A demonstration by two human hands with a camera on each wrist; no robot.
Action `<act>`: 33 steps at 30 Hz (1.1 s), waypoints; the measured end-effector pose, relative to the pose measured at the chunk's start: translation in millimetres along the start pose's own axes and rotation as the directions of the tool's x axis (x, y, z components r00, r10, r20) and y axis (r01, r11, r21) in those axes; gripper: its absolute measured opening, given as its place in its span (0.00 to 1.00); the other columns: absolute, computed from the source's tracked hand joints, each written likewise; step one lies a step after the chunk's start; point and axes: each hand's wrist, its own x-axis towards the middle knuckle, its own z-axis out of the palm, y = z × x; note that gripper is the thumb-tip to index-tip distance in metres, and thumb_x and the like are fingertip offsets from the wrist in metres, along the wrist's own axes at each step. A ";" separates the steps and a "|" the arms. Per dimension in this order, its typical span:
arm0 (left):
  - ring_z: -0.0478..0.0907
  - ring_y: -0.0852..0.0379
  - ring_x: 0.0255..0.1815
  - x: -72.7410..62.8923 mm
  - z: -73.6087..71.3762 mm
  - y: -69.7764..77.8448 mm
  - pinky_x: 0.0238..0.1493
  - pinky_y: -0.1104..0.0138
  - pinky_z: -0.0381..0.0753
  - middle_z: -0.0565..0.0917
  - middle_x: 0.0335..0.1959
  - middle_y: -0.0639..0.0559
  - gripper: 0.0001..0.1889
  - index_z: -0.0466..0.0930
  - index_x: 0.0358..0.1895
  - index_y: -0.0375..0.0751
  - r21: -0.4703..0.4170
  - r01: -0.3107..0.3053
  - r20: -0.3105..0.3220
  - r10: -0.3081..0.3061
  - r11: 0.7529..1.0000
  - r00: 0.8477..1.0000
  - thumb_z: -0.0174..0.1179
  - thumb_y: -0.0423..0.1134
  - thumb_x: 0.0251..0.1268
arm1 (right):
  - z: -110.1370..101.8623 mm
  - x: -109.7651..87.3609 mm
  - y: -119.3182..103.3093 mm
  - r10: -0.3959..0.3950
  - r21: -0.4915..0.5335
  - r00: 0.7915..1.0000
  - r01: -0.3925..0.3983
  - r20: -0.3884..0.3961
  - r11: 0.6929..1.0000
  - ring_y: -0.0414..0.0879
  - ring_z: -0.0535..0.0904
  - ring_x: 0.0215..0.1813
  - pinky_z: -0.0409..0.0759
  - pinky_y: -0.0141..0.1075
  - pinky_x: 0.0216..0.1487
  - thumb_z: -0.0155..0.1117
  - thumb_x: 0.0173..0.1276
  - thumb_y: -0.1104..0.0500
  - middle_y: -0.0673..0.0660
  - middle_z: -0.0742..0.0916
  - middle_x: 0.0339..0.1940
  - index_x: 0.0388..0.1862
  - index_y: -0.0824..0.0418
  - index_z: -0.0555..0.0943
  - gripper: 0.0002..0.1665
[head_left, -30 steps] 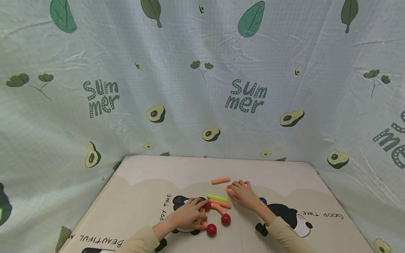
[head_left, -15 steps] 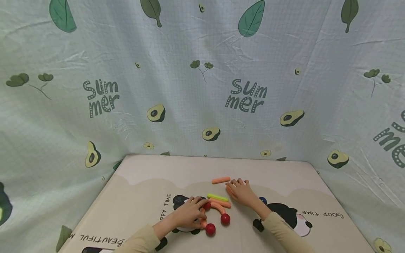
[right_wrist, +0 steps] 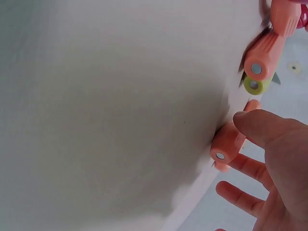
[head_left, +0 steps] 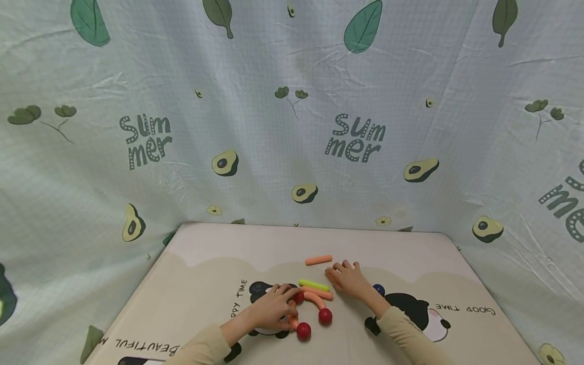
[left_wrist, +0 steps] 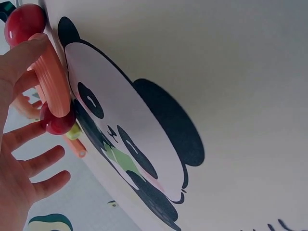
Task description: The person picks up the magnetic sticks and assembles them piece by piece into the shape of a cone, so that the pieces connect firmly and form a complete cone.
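Observation:
My left hand [head_left: 275,309] pinches a curved orange magnetic stick [left_wrist: 54,79] between thumb and forefinger. That stick has a red ball [left_wrist: 25,24] at one end and another red ball [left_wrist: 57,119] at the other, where a fingertip touches. From the far ball a second curved orange stick [head_left: 316,300] runs right to a third red ball [head_left: 325,317]. My right hand [head_left: 349,280] pinches an orange magnetic stick [right_wrist: 228,143] low at the tabletop, its thumb on top; metal shows in the stick's end. In the head view the fingers hide this piece.
A straight orange stick [head_left: 319,293] and a yellow-green stick [head_left: 314,285] lie side by side between the hands. Farther back is another orange stick [head_left: 318,260]. A blue ball [head_left: 379,289] sits beside the right wrist. The panda-print tabletop [head_left: 205,284] meets a hanging curtain [head_left: 255,121].
My right hand has shifted slightly, and the orange piece under it has gone out of sight in the head view. The two nearer red balls have moved a touch left. My left hand stays put.

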 end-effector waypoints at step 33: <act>0.66 0.51 0.54 -0.6 1.7 13.9 0.48 0.57 0.69 0.71 0.56 0.47 0.25 0.77 0.45 0.63 0.101 -0.048 -0.094 0.058 0.994 0.994 0.47 0.71 0.49 | -6.0 -7.0 -1.4 0.055 0.006 0.998 -0.055 -0.026 0.998 0.53 0.73 0.43 0.65 0.56 0.47 0.64 0.55 0.51 0.57 0.82 0.40 0.51 0.60 0.73 0.26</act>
